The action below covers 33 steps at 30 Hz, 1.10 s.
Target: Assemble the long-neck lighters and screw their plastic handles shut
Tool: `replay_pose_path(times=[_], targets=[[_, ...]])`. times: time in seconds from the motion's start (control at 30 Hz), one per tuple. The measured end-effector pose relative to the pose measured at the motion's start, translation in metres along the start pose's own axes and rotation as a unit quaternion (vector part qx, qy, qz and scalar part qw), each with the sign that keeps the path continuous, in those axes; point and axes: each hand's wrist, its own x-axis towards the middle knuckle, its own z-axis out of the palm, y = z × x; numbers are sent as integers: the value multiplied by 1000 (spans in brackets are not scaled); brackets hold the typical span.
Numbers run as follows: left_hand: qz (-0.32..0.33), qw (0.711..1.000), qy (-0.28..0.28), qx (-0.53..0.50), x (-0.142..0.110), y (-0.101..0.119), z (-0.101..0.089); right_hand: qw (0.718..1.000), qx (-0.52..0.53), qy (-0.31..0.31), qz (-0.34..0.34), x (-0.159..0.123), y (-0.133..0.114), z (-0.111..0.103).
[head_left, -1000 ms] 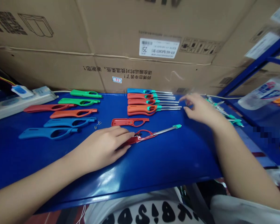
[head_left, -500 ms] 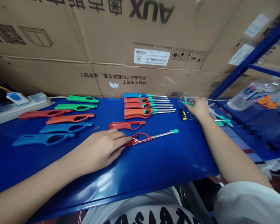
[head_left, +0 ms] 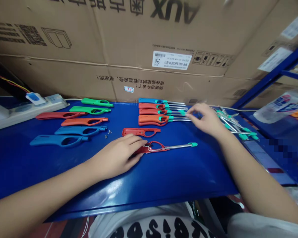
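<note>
My left hand (head_left: pixel 125 152) is closed on the handle end of an opened red gas lighter (head_left: pixel 154 147), which lies on the blue table with its inner parts showing. From it a metal tube (head_left: pixel 180 145) with a teal tip points right. Just behind lies a loose red half-shell (head_left: pixel 142 132). My right hand (head_left: pixel 205 119) is raised near the tips of the finished-looking lighters (head_left: pixel 152 119), thumb and forefinger pinched on a small teal plastic piece (head_left: pixel 182 112). Blurring leaves that piece's exact shape unclear.
Green, red, orange and blue handle shells (head_left: pixel 62 140) lie at the left, with tiny screws (head_left: pixel 108 133) beside them. A pile of metal tubes with teal parts (head_left: pixel 234 124) is at the right. Behind stand a power strip (head_left: pixel 48 104) and a large cardboard box (head_left: pixel 129 39).
My right hand has come left from the parts pile, now carrying a small teal piece. My left hand still holds the opened lighter. The whole view has shifted slightly.
</note>
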Motion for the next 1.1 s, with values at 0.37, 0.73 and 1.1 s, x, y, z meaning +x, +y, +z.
replay_pose_path(times=[0.37,0.73,1.1], targets=[[-11,995,6,-97,3,2,4,950,135,-219,-178,-24,-85,33],[-16,989,23,-147,4,1,9,940,196,-216,-174,-28,-87,48],[-54,979,17,-197,4,2,8,940,81,-136,-300,-33,-94,49]])
